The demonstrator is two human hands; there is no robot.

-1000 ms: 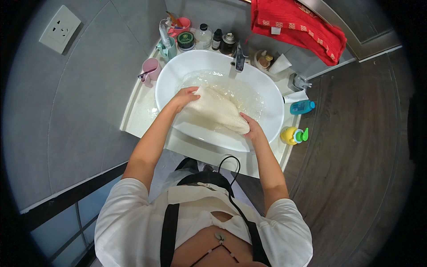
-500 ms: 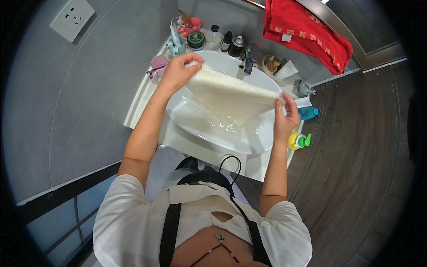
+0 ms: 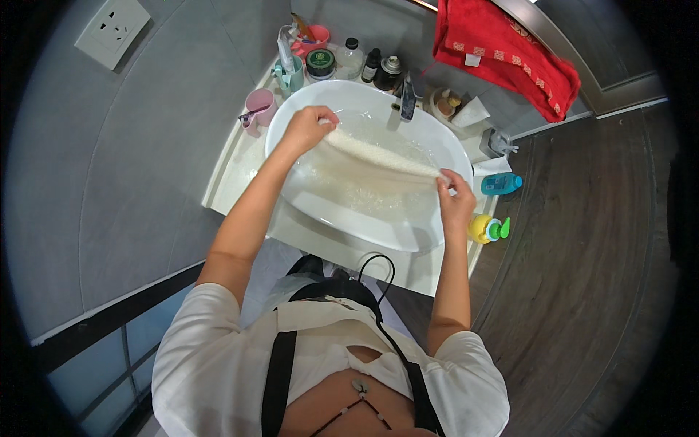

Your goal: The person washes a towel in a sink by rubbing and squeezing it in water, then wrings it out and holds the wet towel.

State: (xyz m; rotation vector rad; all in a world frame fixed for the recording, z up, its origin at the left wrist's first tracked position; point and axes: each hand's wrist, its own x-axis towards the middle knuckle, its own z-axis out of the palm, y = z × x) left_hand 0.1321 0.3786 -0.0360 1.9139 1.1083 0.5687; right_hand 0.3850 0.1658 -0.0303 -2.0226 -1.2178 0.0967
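Note:
A cream-white towel [image 3: 382, 160] is stretched between my two hands over the white oval sink [image 3: 331, 215]. My left hand [image 3: 307, 130] pinches its left upper corner, and my right hand [image 3: 456, 197] pinches the right one. The towel's upper edge slopes down toward the right; its lower part dips into the water [image 3: 371, 200] standing in the basin, where its outline blurs. Behind the towel, at the basin's far rim, stands the faucet [image 3: 408, 100].
Along the far counter stand a pink cup [image 3: 260, 107], a teal cup [image 3: 290, 76], a round green-lidded jar [image 3: 320, 64] and several bottles. A blue bottle [image 3: 501, 183] and a yellow pump bottle [image 3: 483, 229] sit at the right edge. A red towel [image 3: 502, 58] hangs above.
Both hands have lowered the towel into the basin and come slightly closer together. Its hanging part, lifted above the water before, now lies mostly in it.

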